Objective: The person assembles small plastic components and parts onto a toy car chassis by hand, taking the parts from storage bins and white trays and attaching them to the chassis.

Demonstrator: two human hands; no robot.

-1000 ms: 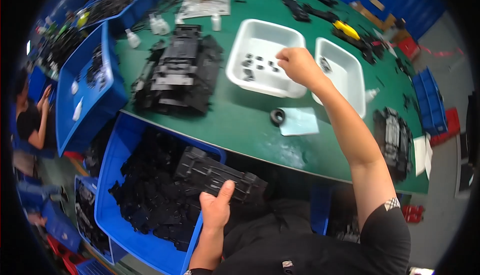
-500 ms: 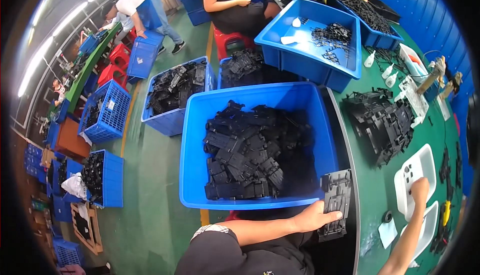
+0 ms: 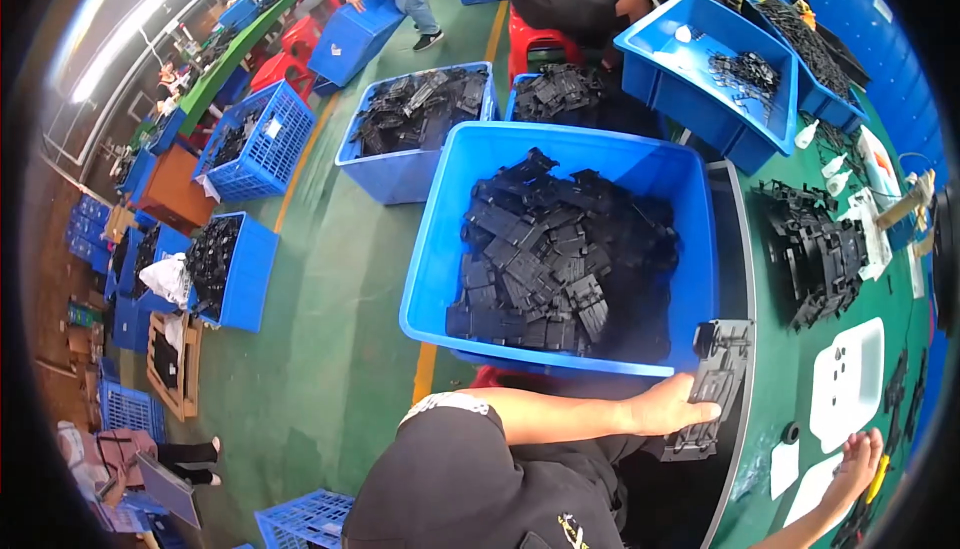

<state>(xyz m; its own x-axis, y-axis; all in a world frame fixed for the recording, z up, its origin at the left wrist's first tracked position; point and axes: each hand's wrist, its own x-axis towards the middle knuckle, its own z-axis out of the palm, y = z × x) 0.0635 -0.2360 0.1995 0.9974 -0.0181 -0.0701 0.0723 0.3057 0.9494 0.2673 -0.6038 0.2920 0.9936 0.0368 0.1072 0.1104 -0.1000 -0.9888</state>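
Head view: a flat black plastic frame part (image 3: 712, 389), ribbed and roughly rectangular, is gripped at its lower edge by the left hand (image 3: 668, 409), held over the worktop's (image 3: 880, 294) near edge beside the big blue bin (image 3: 440, 249) of like parts. The right hand (image 3: 850, 464) is seen spread open, grip wide, over a white paper slip (image 3: 785, 469). A white tray (image 3: 845, 384) is set just beyond.

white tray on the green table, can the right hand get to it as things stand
Probably yes: the right hand lies on the green table just below the white tray, holding nothing, with only small paper slips nearby and nothing between them.
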